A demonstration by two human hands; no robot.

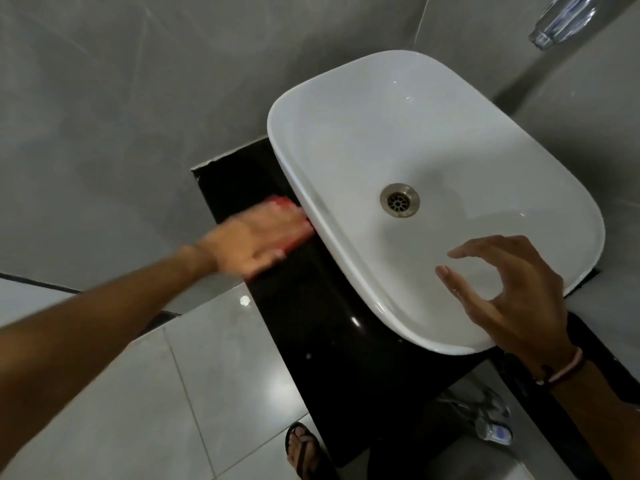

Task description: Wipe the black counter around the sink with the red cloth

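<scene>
No brand, label or writing can be read anywhere here; the small bottle (495, 432) on the floor under the desk is too blurred to make out. Your left hand (258, 237) lies flat, fingers together, pressing the red cloth (282, 203) onto the black desk (311, 327) just beside the left wall of the white sink (346, 140); only a red edge of the cloth shows past your fingers, and the hand is motion-blurred. Your right hand (512, 292) hovers over the near end of the basin, its grip spread and curled, holding nothing, with a pale band (568, 370) on the wrist. The metal drain (400, 199) sits mid-basin. A chrome fixture (562, 20) shows top right. Your sandalled foot (304, 452) stands on the pale floor tiles (156, 393) below the desk's front edge.
</scene>
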